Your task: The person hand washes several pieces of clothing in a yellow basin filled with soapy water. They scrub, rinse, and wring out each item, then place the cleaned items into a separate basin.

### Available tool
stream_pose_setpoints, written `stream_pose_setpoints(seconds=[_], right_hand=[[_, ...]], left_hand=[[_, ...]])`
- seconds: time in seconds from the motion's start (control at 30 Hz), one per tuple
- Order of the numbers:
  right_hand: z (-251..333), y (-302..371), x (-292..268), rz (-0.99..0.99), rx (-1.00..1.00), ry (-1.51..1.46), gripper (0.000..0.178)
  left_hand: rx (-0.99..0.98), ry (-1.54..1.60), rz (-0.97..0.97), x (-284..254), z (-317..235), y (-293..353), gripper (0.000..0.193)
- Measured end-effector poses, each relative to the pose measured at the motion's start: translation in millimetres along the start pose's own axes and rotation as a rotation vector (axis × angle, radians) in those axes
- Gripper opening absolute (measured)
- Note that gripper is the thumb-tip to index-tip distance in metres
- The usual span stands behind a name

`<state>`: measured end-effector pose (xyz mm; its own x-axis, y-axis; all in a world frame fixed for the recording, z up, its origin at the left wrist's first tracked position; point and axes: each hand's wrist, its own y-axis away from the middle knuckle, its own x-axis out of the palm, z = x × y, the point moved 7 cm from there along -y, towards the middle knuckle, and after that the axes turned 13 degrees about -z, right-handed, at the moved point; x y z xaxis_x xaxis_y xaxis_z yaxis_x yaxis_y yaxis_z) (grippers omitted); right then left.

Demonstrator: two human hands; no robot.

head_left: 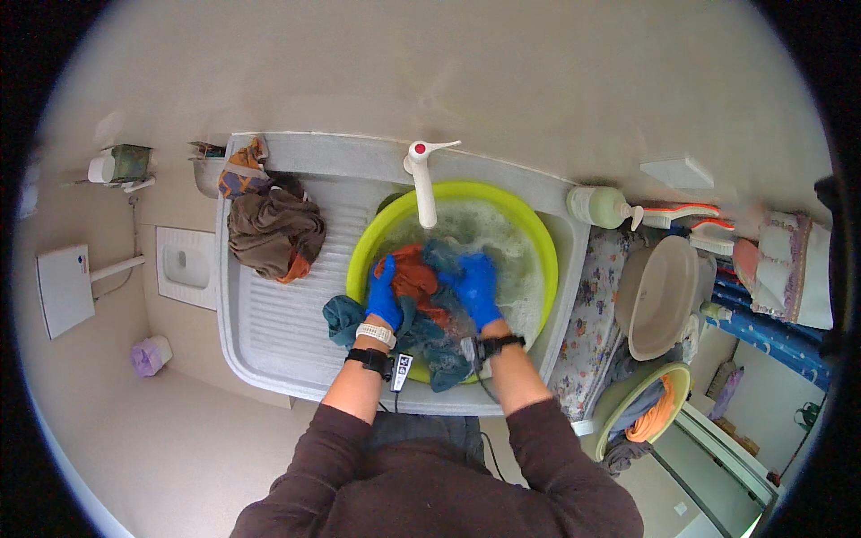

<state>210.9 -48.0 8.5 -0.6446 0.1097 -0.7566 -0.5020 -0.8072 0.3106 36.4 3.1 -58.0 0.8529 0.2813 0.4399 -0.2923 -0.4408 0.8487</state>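
A yellow-green basin (548,269) stands in the grey sink under the white tap (424,184), holding cloudy, sudsy water. In it lies a wet garment (415,280) with orange-red and teal parts, bunched up. Teal cloth (343,319) also hangs over the basin's left rim and reaches its front edge. My left hand (384,298), in a blue glove, closes on the garment's left side beside the orange-red part. My right hand (475,287), gloved in blue too, is closed on the teal cloth at the right; some fingertips are hidden in cloth and water.
On the ribbed washboard at left sits a brown cloth heap (274,235). To the right are a pump bottle (599,207), brushes (682,212), a beige tub (662,296) and a green basin of clothes (677,381). The tap spout overhangs the basin.
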Motion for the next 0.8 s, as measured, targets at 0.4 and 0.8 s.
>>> stream_pose_setpoints(seconds=[0.4, 0.8], right_hand=[[79, 19, -16, -0.456, -0.145, -0.353, 0.024], [4, -29, -22, -0.362, -0.062, -0.297, 0.044]], left_hand=[[-0.070, -0.070, -0.229, -3, 33, 4, 0.026], [-0.131, -0.032, -0.061, 0, 11, 36, 0.036]])
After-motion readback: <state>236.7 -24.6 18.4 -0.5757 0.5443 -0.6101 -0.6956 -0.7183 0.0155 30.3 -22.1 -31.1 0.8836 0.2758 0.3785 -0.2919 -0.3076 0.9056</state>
